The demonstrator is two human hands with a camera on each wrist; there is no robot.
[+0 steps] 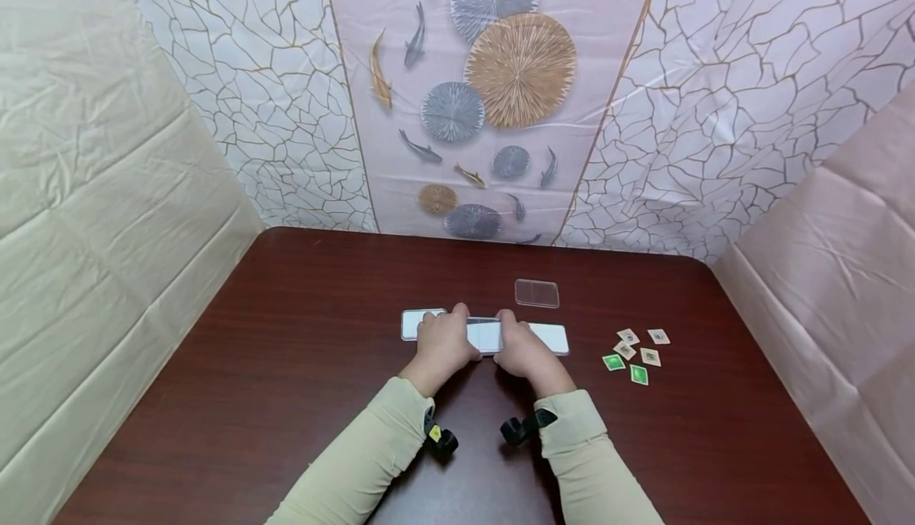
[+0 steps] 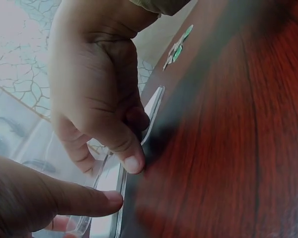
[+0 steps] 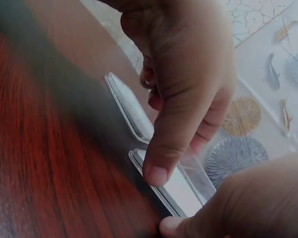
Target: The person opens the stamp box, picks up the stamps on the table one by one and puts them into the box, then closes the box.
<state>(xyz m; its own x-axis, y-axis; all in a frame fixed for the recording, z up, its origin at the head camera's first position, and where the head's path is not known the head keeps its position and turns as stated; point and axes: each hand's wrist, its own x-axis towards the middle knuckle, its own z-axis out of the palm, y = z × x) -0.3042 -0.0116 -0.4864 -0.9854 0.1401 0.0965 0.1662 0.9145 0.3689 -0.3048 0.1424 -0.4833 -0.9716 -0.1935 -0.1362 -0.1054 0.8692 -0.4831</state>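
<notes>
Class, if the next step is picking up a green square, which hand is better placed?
Probably the right hand: the green squares lie on its side, and the left hand is farther away. Both hands grip a white case.

A white rectangular case (its rim clear) sits between two similar white panels. Clear plastic shows along its far edge.

Looked like a makeshift recording booth built around a dark reddish wood-grain table. Was hemmed in on three sides: creased cream sheet at left, pinkish sheet at right, printed backdrop of fish, round discs and crackle-patterned panels behind. Also showed black wrist cameras. Could not be pinned down as home, office or lab.
</notes>
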